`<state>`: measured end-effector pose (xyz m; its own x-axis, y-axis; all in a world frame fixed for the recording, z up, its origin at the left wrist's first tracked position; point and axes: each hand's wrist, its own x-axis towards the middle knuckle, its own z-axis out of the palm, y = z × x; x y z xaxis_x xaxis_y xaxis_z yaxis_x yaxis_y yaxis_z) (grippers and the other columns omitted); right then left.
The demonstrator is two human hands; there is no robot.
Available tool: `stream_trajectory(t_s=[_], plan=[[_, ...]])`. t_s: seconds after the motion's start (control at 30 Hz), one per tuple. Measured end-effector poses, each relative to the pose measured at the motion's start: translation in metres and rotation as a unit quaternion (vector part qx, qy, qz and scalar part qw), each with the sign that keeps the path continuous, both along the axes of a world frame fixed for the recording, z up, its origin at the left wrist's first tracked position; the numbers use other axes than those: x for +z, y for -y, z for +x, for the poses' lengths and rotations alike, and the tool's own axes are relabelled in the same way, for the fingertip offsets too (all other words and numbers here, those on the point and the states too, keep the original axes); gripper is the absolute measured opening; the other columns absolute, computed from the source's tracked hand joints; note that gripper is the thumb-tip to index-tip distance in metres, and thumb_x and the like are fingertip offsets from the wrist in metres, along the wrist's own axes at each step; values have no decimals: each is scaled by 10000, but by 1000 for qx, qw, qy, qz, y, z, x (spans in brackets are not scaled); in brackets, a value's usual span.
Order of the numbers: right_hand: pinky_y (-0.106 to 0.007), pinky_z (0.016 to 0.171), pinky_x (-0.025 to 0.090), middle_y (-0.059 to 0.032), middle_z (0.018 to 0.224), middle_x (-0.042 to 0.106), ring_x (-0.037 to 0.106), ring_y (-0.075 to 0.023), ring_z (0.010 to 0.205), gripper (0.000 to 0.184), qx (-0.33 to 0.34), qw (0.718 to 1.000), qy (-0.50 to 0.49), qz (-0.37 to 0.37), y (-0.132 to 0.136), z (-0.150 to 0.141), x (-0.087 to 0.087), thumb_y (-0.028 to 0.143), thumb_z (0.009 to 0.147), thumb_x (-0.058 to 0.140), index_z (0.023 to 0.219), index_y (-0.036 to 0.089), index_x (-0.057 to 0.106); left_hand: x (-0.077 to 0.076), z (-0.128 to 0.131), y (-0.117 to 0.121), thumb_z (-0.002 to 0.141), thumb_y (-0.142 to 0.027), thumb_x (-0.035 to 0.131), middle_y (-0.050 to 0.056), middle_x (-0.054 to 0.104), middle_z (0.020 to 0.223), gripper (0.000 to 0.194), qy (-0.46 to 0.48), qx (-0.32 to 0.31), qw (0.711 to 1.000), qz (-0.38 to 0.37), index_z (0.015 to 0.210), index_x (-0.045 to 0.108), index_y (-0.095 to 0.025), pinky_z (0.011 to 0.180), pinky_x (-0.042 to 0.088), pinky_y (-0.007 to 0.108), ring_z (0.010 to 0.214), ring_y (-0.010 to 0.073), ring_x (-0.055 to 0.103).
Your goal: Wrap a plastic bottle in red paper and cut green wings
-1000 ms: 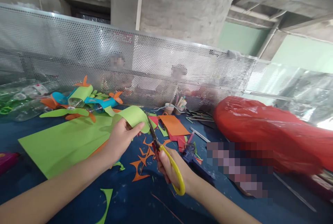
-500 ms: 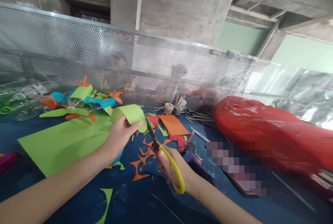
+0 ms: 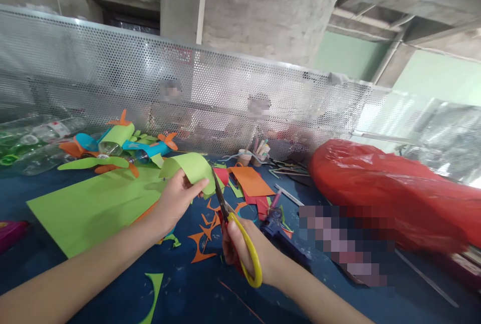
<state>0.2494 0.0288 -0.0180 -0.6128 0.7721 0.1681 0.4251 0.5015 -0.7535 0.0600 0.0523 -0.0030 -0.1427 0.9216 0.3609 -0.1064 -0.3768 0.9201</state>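
Observation:
My left hand (image 3: 176, 202) pinches the curled corner of a large green paper sheet (image 3: 93, 206) that lies on the blue table (image 3: 195, 294). The lifted flap (image 3: 193, 167) bends up above my thumb. My right hand (image 3: 240, 251) grips yellow-handled scissors (image 3: 235, 226), fingers through the loops. The blades point up and away and meet the right edge of the green flap.
Orange paper scraps (image 3: 205, 236) lie under the hands; orange and red sheets (image 3: 251, 182) sit behind. Paper-and-bottle craft planes (image 3: 116, 148) and clear bottles (image 3: 30, 143) stand at left, a glue gun (image 3: 276, 223) and a red plastic bag (image 3: 379, 188) at right. A perforated metal screen (image 3: 225, 98) backs the table.
The right hand with the scissors has shifted slightly left and nearer to me. The green flap has dipped a little. The left hand keeps its pinch.

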Motion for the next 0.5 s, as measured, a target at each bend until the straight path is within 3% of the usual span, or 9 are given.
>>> stream_trajectory(t_s=[0.27,0.5], plan=[[-281,534,486,-63,592,597,590,-166,532,658,3,1000,13,26,-1,3,7,689,903,118,670,203,496,-1,5,4,753,-335,711,82,683,1125,373,-32,-12,999,2,1066,576,-183,927,469,372,1068,252,623],[-245,443,436,-8,523,514,548,-138,445,646,-28,999,-15,-12,-6,1,-7,740,868,138,674,208,449,2,5,6,774,-335,692,83,689,1109,366,-42,-22,999,-5,1077,563,-177,928,475,376,1065,247,627]])
